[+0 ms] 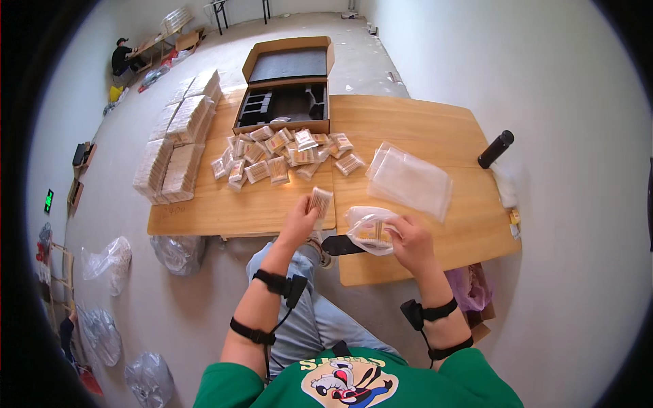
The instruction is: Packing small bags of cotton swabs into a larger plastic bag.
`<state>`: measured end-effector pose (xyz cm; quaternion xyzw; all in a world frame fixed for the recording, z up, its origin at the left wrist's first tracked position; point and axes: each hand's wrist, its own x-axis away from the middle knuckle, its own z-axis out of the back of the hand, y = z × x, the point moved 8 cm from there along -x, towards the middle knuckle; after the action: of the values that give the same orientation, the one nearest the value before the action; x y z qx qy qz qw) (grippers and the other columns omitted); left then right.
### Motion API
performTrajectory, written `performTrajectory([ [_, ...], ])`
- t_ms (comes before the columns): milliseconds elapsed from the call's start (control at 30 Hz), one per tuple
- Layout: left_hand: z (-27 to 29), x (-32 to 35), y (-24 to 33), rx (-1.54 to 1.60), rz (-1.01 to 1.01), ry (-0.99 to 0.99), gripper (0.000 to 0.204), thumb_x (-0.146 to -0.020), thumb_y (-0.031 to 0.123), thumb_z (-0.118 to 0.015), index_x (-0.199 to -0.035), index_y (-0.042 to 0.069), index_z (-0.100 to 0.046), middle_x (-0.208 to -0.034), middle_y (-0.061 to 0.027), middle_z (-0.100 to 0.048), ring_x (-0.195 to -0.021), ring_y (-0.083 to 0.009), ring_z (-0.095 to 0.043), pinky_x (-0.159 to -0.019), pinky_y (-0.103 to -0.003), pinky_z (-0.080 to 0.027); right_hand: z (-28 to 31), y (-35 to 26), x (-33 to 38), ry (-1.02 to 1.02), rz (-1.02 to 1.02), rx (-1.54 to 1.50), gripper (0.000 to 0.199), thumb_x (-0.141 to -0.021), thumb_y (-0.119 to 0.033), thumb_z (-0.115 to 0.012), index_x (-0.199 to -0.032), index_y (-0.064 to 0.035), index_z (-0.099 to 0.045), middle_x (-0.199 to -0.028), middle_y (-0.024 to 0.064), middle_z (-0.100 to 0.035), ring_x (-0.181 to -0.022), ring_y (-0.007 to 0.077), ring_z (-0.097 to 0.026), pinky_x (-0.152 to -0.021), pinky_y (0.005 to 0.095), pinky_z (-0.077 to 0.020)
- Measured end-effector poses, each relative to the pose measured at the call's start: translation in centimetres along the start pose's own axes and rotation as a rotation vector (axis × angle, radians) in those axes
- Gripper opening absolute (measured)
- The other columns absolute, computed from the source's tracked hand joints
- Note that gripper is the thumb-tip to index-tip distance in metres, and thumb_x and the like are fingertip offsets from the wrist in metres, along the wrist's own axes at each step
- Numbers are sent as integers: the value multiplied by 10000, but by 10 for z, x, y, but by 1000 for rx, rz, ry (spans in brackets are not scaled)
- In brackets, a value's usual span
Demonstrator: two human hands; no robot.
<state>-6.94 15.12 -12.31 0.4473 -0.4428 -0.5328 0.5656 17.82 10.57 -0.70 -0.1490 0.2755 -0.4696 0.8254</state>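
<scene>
My left hand (297,223) is closed around a small clear packet of cotton swabs (320,201), held upright above the table's near edge. To its right, my right hand (411,243) grips the rim of a clear plastic bag (356,217). Inside that bag lie packets with yellow-orange labels (373,233); how many I cannot tell. A flat black piece with a rounded end (342,245) sticks out beside the bag, over the table edge. Beyond my hands, a loose heap of similar swab packets (278,168) is spread on the table. Flat clear bags (410,178) lie beyond my right hand.
An open cardboard box with black foam (282,105) stands behind the heap. Tall wrapped stacks of packets (180,146) line the wooden table's (422,112) left side. A black bottle (496,149) stands at the right edge. Plastic sacks (178,253) sit below; a person (124,58) sits far left.
</scene>
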Motion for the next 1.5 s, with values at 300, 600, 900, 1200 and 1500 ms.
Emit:
performTrajectory([
  [300,-127,68,146,-119,-371,-603,298,-760,-113,-591,-1000,63,-613,-1083,-69,-611,-1014,-212,-585,-900,-310,-448,0,71,33,120,-449,-155,195,-759,-101,-633,-940,-33,-607,-744,147,-615,-718,306,-607,-650,388,-477],
  [600,-140,85,150,-941,-877,-206,149,-745,95,-568,-887,71,-607,-982,-97,-553,-956,-277,-565,-756,-374,-482,-1,81,21,272,-490,-461,132,-802,-132,-636,-848,-10,-617,-647,114,-591,-583,184,-566,-547,322,-445],
  [900,-171,76,118,-865,-817,-134,205,-789,69,-548,-986,15,-557,-961,-133,-535,-966,-315,-563,-810,-410,-474,-4,90,23,385,-510,-609,114,-823,-118,-644,-824,-15,-598,-594,37,-527,-545,107,-488,-508,284,-404],
  [1200,-178,30,78,-809,-536,-187,208,-727,95,-603,-914,11,-560,-958,-166,-571,-897,-322,-567,-755,-422,-470,-24,75,8,334,-417,-423,91,-859,-92,-608,-844,-22,-552,-627,22,-529,-569,87,-473,-519,264,-404],
  [1500,-42,-35,48,-214,-299,-185,230,-791,142,-698,-979,23,-640,-907,-136,-649,-788,-249,-615,-715,-370,-495,-57,68,-11,107,-371,38,148,-909,-209,-504,-929,-63,-491,-810,205,-614,-750,430,-581,-636,514,-442],
])
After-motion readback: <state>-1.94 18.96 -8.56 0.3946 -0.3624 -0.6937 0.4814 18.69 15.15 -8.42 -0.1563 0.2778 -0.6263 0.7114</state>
